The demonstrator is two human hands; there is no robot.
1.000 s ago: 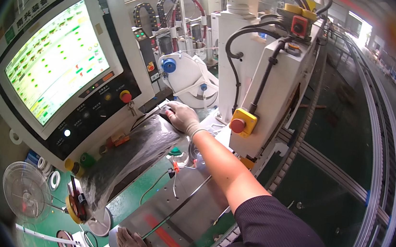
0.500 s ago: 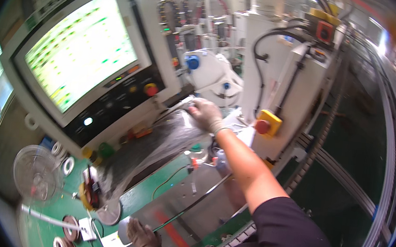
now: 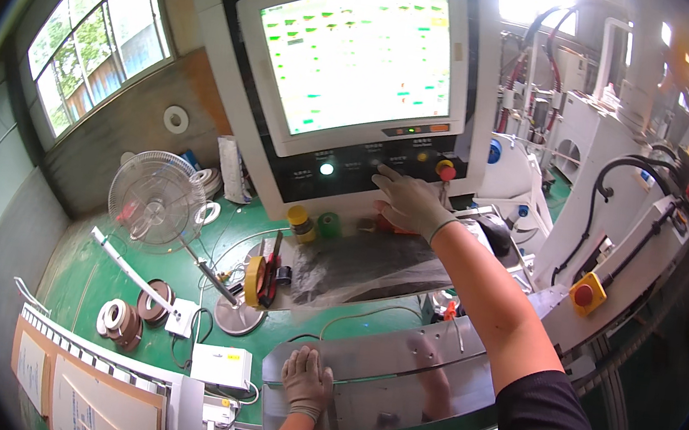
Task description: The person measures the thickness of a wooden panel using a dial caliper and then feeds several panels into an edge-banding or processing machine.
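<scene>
A machine console with a lit screen (image 3: 361, 57) stands in front of me. Below the screen runs a black control panel (image 3: 357, 170) with small buttons and a red emergency-stop knob (image 3: 447, 171). My right hand (image 3: 414, 206), in a thin pale glove, reaches to this panel, its index finger stretched to a button left of the red knob. Whether the fingertip touches I cannot tell. My left hand (image 3: 307, 381), also gloved, lies flat with fingers apart on a shiny metal plate (image 3: 377, 386) near me. Neither hand shows anything held.
A plastic-covered shelf (image 3: 356, 267) juts out below the panel, with a yellow tape roll (image 3: 254, 281) at its left end. A fan (image 3: 157, 199) stands on the green floor beside edging rolls (image 3: 121, 324). Conveyor rollers and boards (image 3: 103, 395) lie near left; a yellow switch box (image 3: 586, 295) is right.
My view has swung left and levelled. My right hand has left the shelf's far right end and moved left to the control panel. My left hand stays on the metal plate.
</scene>
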